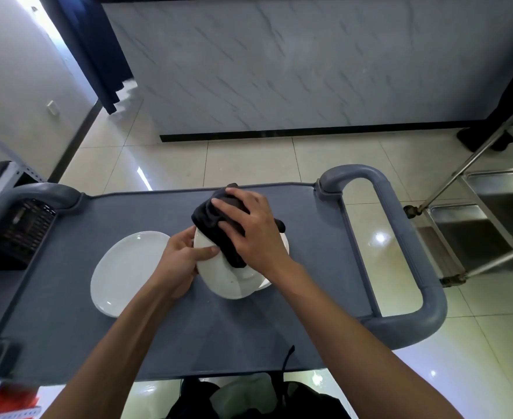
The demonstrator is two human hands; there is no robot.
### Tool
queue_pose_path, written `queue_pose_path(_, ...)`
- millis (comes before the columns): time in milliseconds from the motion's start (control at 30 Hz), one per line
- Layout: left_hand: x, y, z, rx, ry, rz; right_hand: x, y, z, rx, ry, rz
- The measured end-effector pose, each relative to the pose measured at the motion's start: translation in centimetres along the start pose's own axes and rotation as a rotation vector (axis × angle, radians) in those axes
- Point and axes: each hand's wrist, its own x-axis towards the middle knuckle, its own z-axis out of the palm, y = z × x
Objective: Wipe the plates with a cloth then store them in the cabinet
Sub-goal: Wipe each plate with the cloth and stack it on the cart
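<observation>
A white plate (223, 279) is tilted up over the grey cart top (76, 297), and my left hand (182, 258) grips its left rim with the thumb on its face. My right hand (250, 231) presses a black cloth (215, 220) against the plate's upper part, fingers spread over the cloth. Under the tilted plate lies another white plate (264, 282), mostly hidden. A third white plate (125, 273) lies flat on the cart to the left.
The cart has a grey loop handle (400, 237) on the right and another handle (37, 192) on the left. A steel trolley (491, 213) stands at the right on the tiled floor. A marble-faced counter (294, 71) is ahead. A black crate (22, 231) sits at left.
</observation>
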Motion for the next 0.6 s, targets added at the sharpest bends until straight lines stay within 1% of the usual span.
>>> queue_pose_path(100, -0.2, -0.1, -0.1, 0.001, -0.008, 0.020, 0.1, 0.0, -0.1, -0.033, -0.012, 0.007)
queue_pose_path(233, -0.4, 0.0, -0.1, -0.019, -0.019, 0.035, 0.9, 0.2, -0.4, -0.021, 0.033, 0.073)
queue_pose_path(333, -0.5, 0.0, -0.4, -0.065, -0.005, 0.037, 1.6, 0.6, -0.5, -0.012, 0.063, 0.151)
queue_pose_path(433, -0.9, -0.5, -1.8, -0.167, -0.003, 0.026, 2.2, 1.3, -1.0, 0.019, 0.077, 0.264)
queue_pose_path(500, -1.1, -0.9, -2.9, -0.209, 0.006, 0.018, 2.3, 1.8, -1.3, 0.060, 0.068, 0.326)
queue_pose_path(600, -1.2, -1.6, -3.7, -0.247, 0.011, 0.005, 2.3, 2.1, -1.4, 0.101, 0.039, 0.370)
